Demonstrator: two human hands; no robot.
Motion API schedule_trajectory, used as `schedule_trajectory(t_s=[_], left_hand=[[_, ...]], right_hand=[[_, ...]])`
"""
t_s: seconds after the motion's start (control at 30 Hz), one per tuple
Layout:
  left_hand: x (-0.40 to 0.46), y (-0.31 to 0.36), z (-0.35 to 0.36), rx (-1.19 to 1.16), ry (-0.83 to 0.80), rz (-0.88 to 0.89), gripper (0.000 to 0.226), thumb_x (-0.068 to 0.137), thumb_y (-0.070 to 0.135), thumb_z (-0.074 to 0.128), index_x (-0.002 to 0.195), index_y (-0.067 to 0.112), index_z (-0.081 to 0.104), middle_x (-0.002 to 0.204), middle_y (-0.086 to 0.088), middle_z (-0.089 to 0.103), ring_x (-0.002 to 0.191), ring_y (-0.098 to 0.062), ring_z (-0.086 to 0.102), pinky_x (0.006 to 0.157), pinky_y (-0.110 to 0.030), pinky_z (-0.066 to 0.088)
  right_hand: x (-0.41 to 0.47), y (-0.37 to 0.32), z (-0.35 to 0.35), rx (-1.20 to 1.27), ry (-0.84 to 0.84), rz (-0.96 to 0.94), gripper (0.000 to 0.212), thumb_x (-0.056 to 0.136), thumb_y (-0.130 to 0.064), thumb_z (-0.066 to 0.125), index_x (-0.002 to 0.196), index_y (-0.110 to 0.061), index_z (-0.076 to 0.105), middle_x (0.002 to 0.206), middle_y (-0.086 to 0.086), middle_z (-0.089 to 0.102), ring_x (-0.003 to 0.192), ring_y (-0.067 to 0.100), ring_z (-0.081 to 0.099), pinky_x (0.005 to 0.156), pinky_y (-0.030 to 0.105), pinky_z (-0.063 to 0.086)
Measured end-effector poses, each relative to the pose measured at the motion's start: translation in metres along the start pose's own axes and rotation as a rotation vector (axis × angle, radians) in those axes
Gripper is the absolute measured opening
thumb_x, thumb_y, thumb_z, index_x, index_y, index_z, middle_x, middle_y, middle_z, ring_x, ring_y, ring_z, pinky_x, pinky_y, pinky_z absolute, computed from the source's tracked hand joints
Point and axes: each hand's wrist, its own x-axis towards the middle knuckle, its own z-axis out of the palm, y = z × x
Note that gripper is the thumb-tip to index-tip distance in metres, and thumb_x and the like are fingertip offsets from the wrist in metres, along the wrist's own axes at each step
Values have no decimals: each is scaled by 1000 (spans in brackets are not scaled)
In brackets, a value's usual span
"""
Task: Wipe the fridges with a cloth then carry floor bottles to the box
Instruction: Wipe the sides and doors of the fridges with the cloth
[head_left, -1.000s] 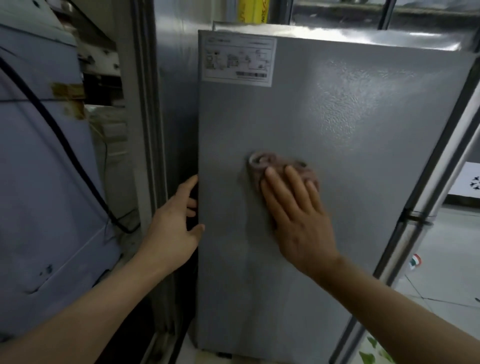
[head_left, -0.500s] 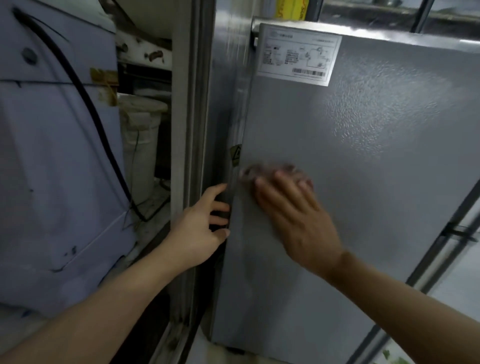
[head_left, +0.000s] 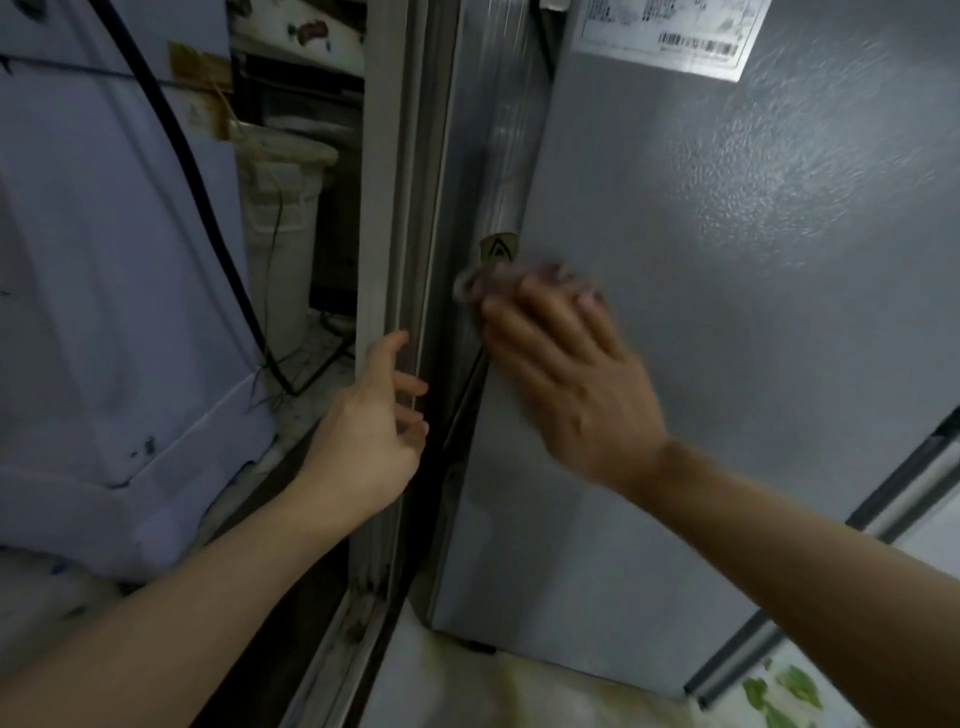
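Note:
A grey fridge (head_left: 753, 312) fills the right of the head view, its textured side panel facing me. My right hand (head_left: 566, 374) lies flat with straight fingers and presses a small brownish cloth (head_left: 483, 280) against the panel's left edge, just below a yellow warning sticker (head_left: 497, 249). The cloth is blurred and mostly hidden under my fingers. My left hand (head_left: 374, 421) hovers beside a grey vertical frame post (head_left: 382, 208), fingers loosely curled, holding nothing. No bottles or box are in view.
A pale blue-white appliance (head_left: 93, 291) with a black cable (head_left: 208, 208) stands at the left. A white bucket (head_left: 280, 218) sits in the dark gap behind the post. A label with a barcode (head_left: 675, 36) is stuck near the fridge's top.
My right hand has slid the cloth leftward across the panel to its left edge. My left hand has come off the fridge edge toward the frame post. My view has moved closer.

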Motion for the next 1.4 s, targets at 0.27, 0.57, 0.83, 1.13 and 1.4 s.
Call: schedule_trajectory(t_s=[0.27,0.57,0.83,1.13,1.4], left_hand=[[-11,-13,0,53,-22,0,79,82,3,61,142,35,21,106,11,54,86,-1,58,72,-25,51],[3,20,42,5,-6,1,77,82,28,67,141,38,19,114,9,50,99,-10,55,85,-33,50],[9,47,61,116,123,-142,66,81,51,60,135,37,25,115,-3,57,96,-25,59,79,-46,53],[9,49,67,133,141,-206,65,82,49,60,135,36,24,120,-8,53,100,-29,57,83,-49,52],[-7,37,73,257,78,-231,65,85,46,58,137,37,21,116,-9,58,95,-27,59,75,-43,53]], right_hand=[[-57,-35,14,-80,-253,-244,57,86,-21,42,143,-16,39,150,-2,36,140,22,30,116,40,11],[-67,15,-3,-25,43,223,57,93,-18,31,149,-16,22,157,0,13,147,24,4,118,42,4],[-131,34,-13,-120,-137,-37,58,92,-17,33,148,-13,22,154,1,22,143,24,16,117,41,8],[-162,49,-10,-80,43,287,66,92,-14,51,147,-4,16,158,12,-1,145,36,1,118,48,6],[-188,85,-38,-164,5,273,61,90,-9,53,145,-2,27,155,14,17,143,34,15,117,49,13]])
